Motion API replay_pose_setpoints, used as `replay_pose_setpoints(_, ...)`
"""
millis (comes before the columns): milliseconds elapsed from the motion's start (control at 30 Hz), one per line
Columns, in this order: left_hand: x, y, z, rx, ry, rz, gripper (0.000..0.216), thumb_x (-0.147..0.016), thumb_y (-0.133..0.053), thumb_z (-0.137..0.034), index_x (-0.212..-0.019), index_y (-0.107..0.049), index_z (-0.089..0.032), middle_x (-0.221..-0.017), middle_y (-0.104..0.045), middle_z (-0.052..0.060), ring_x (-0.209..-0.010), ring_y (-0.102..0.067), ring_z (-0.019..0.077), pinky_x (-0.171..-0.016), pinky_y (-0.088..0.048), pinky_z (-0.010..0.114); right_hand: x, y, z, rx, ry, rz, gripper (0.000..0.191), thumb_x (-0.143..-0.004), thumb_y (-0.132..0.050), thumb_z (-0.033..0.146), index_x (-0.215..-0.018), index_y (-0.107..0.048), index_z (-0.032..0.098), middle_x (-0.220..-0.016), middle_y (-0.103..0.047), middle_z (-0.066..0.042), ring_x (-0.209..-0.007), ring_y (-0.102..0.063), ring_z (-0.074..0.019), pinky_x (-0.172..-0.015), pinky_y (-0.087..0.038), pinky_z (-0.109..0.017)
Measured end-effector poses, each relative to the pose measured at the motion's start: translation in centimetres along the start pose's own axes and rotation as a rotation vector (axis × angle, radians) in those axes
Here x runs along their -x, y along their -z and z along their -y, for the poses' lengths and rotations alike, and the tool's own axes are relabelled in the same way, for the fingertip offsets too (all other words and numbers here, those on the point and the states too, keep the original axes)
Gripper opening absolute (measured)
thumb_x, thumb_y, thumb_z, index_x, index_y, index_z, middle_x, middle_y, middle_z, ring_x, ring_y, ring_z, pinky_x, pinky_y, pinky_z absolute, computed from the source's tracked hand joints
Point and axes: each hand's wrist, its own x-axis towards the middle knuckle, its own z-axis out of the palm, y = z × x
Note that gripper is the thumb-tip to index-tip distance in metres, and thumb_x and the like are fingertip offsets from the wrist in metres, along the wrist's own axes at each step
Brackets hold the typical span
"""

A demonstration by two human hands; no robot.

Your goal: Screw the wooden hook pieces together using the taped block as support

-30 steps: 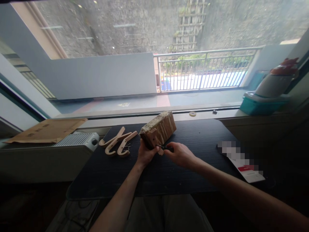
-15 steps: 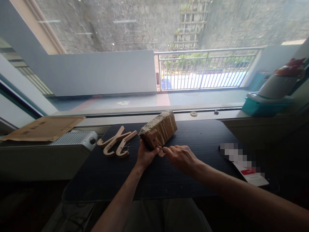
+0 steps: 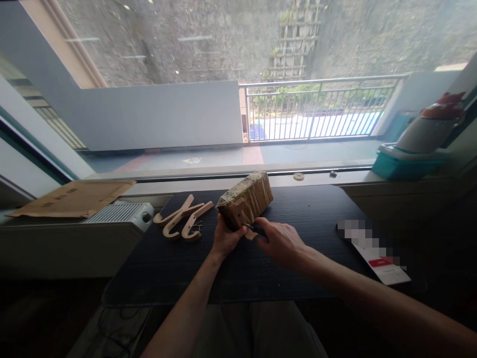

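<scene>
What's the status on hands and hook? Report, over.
Left hand holds hook against block. Right hand grips tool, tip at hook. Other hooks lie to the left, apparently not in the way.

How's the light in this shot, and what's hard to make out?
Head view: hazy daylight around the railing; head view: the table darkens toward its near edge; head view: the tool shows small and dark in the right hand; head view: pixelation covers part of the card.
</scene>
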Motion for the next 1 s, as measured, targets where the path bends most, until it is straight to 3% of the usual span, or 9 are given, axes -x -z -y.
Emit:
replay_pose_setpoints(100,0.0,0.0,0.1,-0.034,0.012,0.005,0.058,-0.052,-0.08,-0.029,-0.101,-0.048,-0.021,-0.084,-0.064,-0.001,-0.081,-0.065,0.0208,-0.073,-0.052,0.035,0.1,0.6,0.4,0.288,0.254,-0.015,0.027,-0.088,-0.039,0.011,-0.109,-0.056,0.018,-0.086,-0.065,-0.006,-0.074,-0.061,-0.0193,-0.058,-0.037,-0.027)
replay_pose_setpoints(167,0.0,0.1,0.2,-0.043,0.018,0.005,0.058,-0.053,-0.079,-0.03,-0.1,-0.048,-0.021,-0.084,-0.064,-0.001,-0.081,-0.065,0.0212,-0.073,-0.052,0.035,-0.1,0.5,0.3,0.409,0.38,-0.035,0.029,-0.089,-0.034,0.007,-0.107,-0.056,0.015,-0.086,-0.064,-0.009,-0.073,-0.06,-0.0197,-0.056,-0.036,-0.027)
replay_pose_setpoints(300,-0.1,0.0,0.4,-0.025,0.029,0.007,0.057,-0.053,-0.079,-0.029,-0.1,-0.048,-0.021,-0.083,-0.064,-0.001,-0.081,-0.065,0.0216,-0.074,-0.052,0.036,-0.7,-0.5,-0.3,0.418,0.447,-0.043,0.028,-0.089,-0.034,0.007,-0.102,-0.058,0.013,-0.083,-0.064,-0.009,-0.07,-0.058,-0.0178,-0.057,-0.036,-0.027)
replay_pose_setpoints(400,-0.2,0.0,0.5,-0.003,0.028,-0.008,0.058,-0.053,-0.079,-0.028,-0.101,-0.048,-0.02,-0.083,-0.064,0.0,-0.08,-0.065,0.0212,-0.074,-0.052,0.036,-1.1,-1.5,-0.4,0.217,0.284,-0.065,0.025,-0.091,-0.037,0.016,-0.099,-0.06,0.016,-0.08,-0.065,-0.007,-0.069,-0.059,-0.0159,-0.061,-0.036,-0.026)
replay_pose_setpoints(500,-0.3,0.0,0.5,0.002,0.02,-0.012,0.059,-0.053,-0.079,-0.028,-0.103,-0.048,-0.02,-0.085,-0.063,0.001,-0.08,-0.065,0.0211,-0.075,-0.052,0.036,-1.5,-2.4,-0.5,-0.208,-0.069,-0.116,0.023,-0.088,-0.045,0.032,-0.093,-0.064,0.019,-0.079,-0.066,-0.005,-0.071,-0.058,-0.0158,-0.062,-0.037,-0.025)
replay_pose_setpoints(600,-0.4,-0.1,0.0,0.023,0.019,-0.006,0.059,-0.052,-0.08,-0.028,-0.102,-0.049,-0.021,-0.087,-0.063,0.001,-0.083,-0.064,0.0219,-0.076,-0.051,0.036,-2.1,-2.7,-0.8,-0.853,-0.421,0.062,0.022,-0.081,-0.052,0.034,-0.085,-0.064,0.017,-0.065,-0.058,-0.001,-0.056,-0.049,-0.0112,-0.05,-0.032,-0.022)
replay_pose_setpoints(633,-0.3,-0.1,-0.3,0.045,0.021,0.003,0.06,-0.051,-0.08,-0.028,-0.102,-0.049,-0.02,-0.087,-0.063,0.001,-0.084,-0.064,0.0222,-0.076,-0.051,0.036,-2.2,-2.6,-1.0,-0.94,-0.467,0.117,0.024,-0.081,-0.051,0.035,-0.083,-0.064,0.015,-0.056,-0.052,0.001,-0.047,-0.042,-0.0094,-0.045,-0.028,-0.022)
replay_pose_setpoints(800,0.2,0.6,-2.0,0.189,0.072,0.096,0.064,-0.05,-0.081,-0.028,-0.103,-0.047,-0.019,-0.091,-0.063,0.002,-0.087,-0.063,0.0228,-0.077,-0.051,0.037,-1.3,-1.0,-1.6,-1.077,-0.462,0.212,0.033,-0.081,-0.046,0.041,-0.082,-0.062,0.012,-0.044,-0.033,0.007,-0.038,-0.023,-0.0059,-0.037,-0.016,-0.021)
replay_pose_setpoints(1000,1.7,2.8,-3.8,0.341,0.146,0.199,0.067,-0.063,-0.074,-0.03,-0.12,-0.041,-0.021,-0.108,-0.06,0.007,-0.1,-0.059,0.0241,-0.084,-0.049,0.038,1.0,-1.2,-2.6,-1.183,-0.432,0.048,0.029,-0.074,-0.052,0.036,-0.09,-0.062,0.013,-0.049,-0.033,0.009,-0.041,-0.024,-0.0052,-0.038,-0.016,-0.02)
